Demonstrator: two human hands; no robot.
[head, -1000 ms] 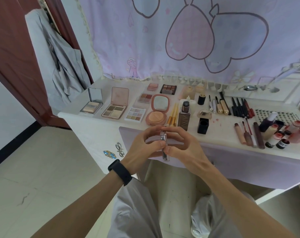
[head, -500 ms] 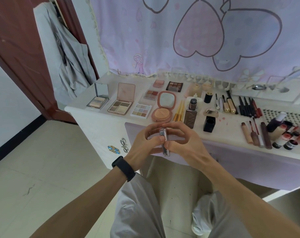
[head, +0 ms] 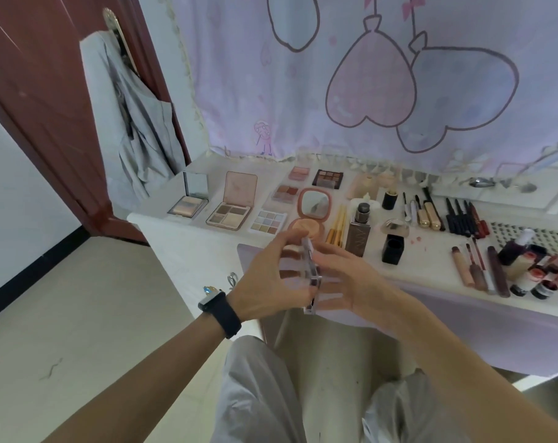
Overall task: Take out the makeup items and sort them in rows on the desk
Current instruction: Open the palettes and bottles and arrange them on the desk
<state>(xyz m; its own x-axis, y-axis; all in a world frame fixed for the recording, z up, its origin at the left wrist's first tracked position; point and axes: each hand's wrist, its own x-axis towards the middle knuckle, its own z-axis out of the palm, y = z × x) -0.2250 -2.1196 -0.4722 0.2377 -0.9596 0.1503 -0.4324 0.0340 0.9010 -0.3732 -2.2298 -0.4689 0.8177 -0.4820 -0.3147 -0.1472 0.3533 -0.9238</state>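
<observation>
Head view: fingers of left hand (head: 269, 284) and right hand (head: 351, 279) grip a clear palette (head: 312, 273) before the desk (head: 431, 254).

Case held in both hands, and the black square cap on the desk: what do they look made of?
Case: likely clear hard plastic; see-through panels, glinting edges. Black square cap: probably smooth opaque plastic, with a soft sheen on its faces.
</observation>
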